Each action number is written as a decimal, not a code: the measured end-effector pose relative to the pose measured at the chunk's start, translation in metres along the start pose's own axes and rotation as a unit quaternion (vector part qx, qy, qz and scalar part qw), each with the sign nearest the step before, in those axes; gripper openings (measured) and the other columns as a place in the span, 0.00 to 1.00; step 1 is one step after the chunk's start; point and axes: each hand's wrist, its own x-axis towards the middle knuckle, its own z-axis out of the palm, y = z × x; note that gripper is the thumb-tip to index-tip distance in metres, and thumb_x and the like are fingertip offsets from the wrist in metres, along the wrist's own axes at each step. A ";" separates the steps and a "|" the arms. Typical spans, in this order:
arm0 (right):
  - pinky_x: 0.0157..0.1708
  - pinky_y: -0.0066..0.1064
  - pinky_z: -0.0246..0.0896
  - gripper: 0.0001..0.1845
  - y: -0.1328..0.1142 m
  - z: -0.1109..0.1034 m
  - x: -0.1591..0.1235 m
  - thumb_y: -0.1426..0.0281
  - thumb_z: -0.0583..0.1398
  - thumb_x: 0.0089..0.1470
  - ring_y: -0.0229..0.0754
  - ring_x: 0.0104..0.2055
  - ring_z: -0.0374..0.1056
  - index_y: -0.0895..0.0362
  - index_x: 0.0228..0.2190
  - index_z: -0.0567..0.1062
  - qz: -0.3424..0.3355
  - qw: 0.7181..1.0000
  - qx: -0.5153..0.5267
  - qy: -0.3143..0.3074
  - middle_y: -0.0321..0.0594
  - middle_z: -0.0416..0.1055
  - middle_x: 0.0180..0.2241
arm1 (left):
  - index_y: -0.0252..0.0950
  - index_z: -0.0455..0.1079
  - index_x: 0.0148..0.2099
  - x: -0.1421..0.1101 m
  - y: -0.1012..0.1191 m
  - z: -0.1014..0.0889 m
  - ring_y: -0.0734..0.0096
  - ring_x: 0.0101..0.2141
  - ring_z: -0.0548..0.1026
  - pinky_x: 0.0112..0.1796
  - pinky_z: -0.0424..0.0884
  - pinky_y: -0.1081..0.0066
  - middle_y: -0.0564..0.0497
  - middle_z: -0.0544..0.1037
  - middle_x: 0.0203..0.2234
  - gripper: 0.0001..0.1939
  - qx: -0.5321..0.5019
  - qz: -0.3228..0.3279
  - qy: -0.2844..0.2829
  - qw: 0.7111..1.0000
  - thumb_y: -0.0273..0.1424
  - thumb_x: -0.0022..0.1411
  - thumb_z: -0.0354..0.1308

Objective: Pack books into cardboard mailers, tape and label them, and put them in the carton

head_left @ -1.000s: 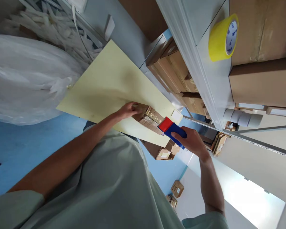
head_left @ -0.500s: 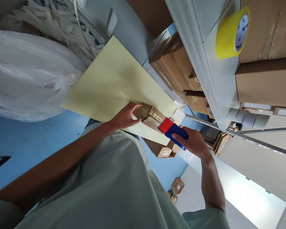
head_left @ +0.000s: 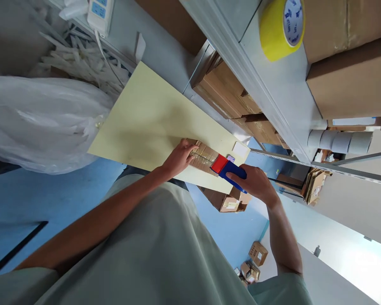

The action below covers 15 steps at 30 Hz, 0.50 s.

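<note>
So, where's the cardboard box [head_left: 205, 156], and how's it lying?

On the pale yellow board [head_left: 139, 118], long axis slanting upper left to lower right. Tape dispenser [head_left: 226, 170] at its right end, red head pointing upper left.

Hands?

Right hand [head_left: 255, 182] clenched on the dispenser's blue body, forearm angled up-left. Left hand [head_left: 178, 160] curled at box's left end; gripping or just pressing, can't tell.
</note>
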 end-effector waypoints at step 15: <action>0.43 0.36 0.68 0.35 0.057 0.084 0.075 0.39 0.60 0.67 0.57 0.50 0.81 0.59 0.46 0.83 -0.047 0.997 0.013 -0.051 0.58 0.83 0.46 | 0.37 0.71 0.66 -0.015 0.011 0.015 0.61 0.45 0.85 0.54 0.79 0.62 0.43 0.84 0.55 0.27 0.017 -0.115 0.065 0.991 0.25 0.65 0.61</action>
